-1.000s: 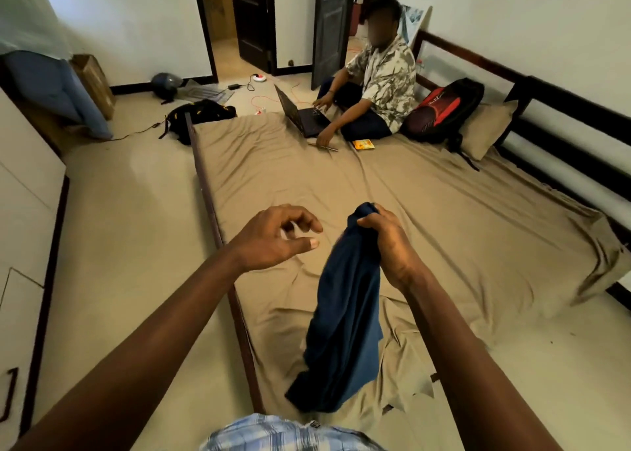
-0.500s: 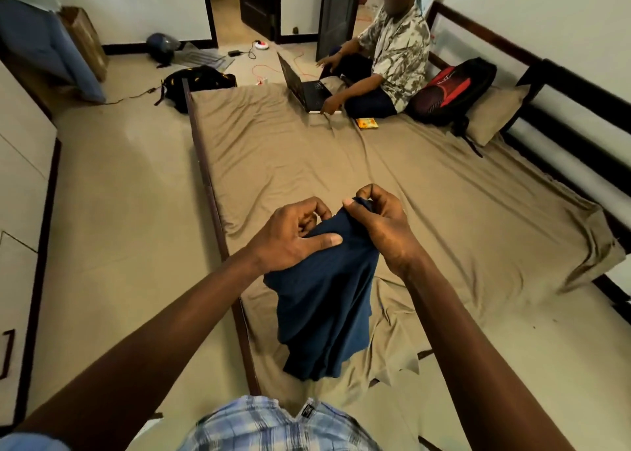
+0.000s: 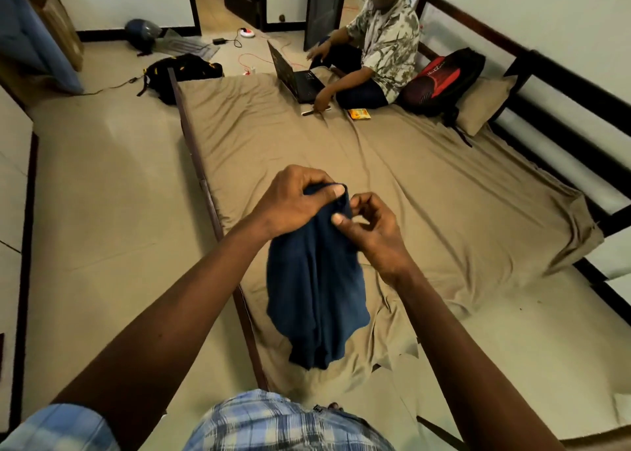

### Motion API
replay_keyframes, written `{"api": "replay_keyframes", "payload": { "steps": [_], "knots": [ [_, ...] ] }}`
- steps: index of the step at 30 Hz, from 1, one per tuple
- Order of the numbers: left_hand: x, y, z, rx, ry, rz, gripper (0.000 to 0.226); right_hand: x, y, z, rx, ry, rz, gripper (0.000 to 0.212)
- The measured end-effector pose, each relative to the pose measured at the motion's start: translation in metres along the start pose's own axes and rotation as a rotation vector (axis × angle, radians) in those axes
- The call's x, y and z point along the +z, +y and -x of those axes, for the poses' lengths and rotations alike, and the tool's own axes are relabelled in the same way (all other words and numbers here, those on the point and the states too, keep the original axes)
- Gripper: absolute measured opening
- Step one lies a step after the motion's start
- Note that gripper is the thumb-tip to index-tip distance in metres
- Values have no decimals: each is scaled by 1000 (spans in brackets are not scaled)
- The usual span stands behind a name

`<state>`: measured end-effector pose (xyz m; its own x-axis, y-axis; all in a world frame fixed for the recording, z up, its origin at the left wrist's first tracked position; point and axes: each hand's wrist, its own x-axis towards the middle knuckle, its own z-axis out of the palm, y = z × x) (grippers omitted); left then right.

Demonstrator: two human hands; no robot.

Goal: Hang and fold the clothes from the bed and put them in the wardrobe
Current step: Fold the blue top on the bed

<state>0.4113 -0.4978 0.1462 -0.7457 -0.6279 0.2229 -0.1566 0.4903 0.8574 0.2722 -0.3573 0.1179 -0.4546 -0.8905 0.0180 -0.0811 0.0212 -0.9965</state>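
1. Blue-and-white plaid shirt (image 3: 273, 423) at the bottom edge, a woven check, worn by the person with the camera.
2. Navy garment (image 3: 314, 297): soft matte cloth bunched into long vertical folds. It hangs from both hands over the near corner of the bed (image 3: 444, 211). Can't tell if its lower end touches the sheet.
3. Left hand (image 3: 293, 204): fingers curled over the garment's top edge, thumb clamped flat on the cloth. 1 s ago it was off the cloth; 0.5 s ago it was only closing on it, lower down.
4. Right hand (image 3: 368, 228): thumb and curled fingers pinch the same edge, just beside the left hand. It held the top alone 1 s ago and now sits slightly below the left.
5. The garment hangs shorter and more gathered than 1 s ago.
6. Bed: tan sheet, creased, rumpled at the near corner. Dark side rail (image 3: 205, 184) runs along its left edge.
7. Far end of bed: seated person (image 3: 386, 47) in a mottled print shirt, open black laptop (image 3: 293, 75), small yellow packet (image 3: 359, 113), and a red-and-black backpack (image 3: 440, 78) against a tan pillow (image 3: 485, 105).
8. Floor beyond: black bag (image 3: 181, 71) at the bed's far corner and a rounded dark helmet (image 3: 141, 34).
9. Wardrobe (image 3: 13, 163): pale flat panels at the left edge.
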Motion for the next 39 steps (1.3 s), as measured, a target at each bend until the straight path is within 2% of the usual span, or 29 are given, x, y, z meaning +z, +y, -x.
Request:
{"api": "replay_keyframes", "payload": {
  "steps": [2, 5, 6, 9, 11, 14, 15, 19, 22, 25, 29, 30, 34, 35, 38, 39],
  "knots": [
    [-7, 1, -2, 24, 97, 129, 20, -4, 25, 11, 93, -79, 120, 33],
    [-17, 4, -8, 14, 262, 349, 19, -9, 57, 23, 220, -118, 451, 28],
    [-20, 5, -10, 8, 317, 417, 20, -12, 66, 27, 269, -94, 523, 27],
    [-28, 8, -16, -23, 478, 599, 23, -20, 82, 36, 390, 1, 586, 5],
    [-38, 4, -21, -66, 575, 698, 27, -31, 91, 41, 440, 52, 637, 14],
    [-56, -3, -29, -131, 695, 756, 29, -48, 102, 49, 532, 131, 731, 13],
    [-60, -6, -30, -146, 721, 755, 29, -52, 105, 52, 547, 161, 681, 12],
    [-52, -30, -27, -220, 737, 590, 32, -57, 95, 54, 530, 277, 168, 9],
    [-37, -56, -17, -309, 573, 574, 34, -53, 66, 49, 528, 186, 44, 20],
    [-22, -78, -6, -342, 365, 433, 37, -50, 43, 38, 551, 61, -42, 31],
    [-3, -87, 10, -295, -30, 297, 12, -46, 27, 23, 533, -15, -74, 20],
    [1, -89, 13, -276, -141, 270, 15, -44, 22, 21, 518, -40, -68, 20],
    [19, -84, 21, -263, -513, 103, 60, -33, 4, 15, 471, -116, -82, 19],
    [24, -82, 21, -248, -574, 58, 61, -31, -1, 14, 459, -124, -86, 18],
    [36, -81, 22, -210, -629, 74, 25, -32, -9, 12, 410, -112, -100, 18],
    [36, -79, 23, -218, -609, 155, 24, -34, -10, 12, 394, -95, -112, 21]
  ]
}}
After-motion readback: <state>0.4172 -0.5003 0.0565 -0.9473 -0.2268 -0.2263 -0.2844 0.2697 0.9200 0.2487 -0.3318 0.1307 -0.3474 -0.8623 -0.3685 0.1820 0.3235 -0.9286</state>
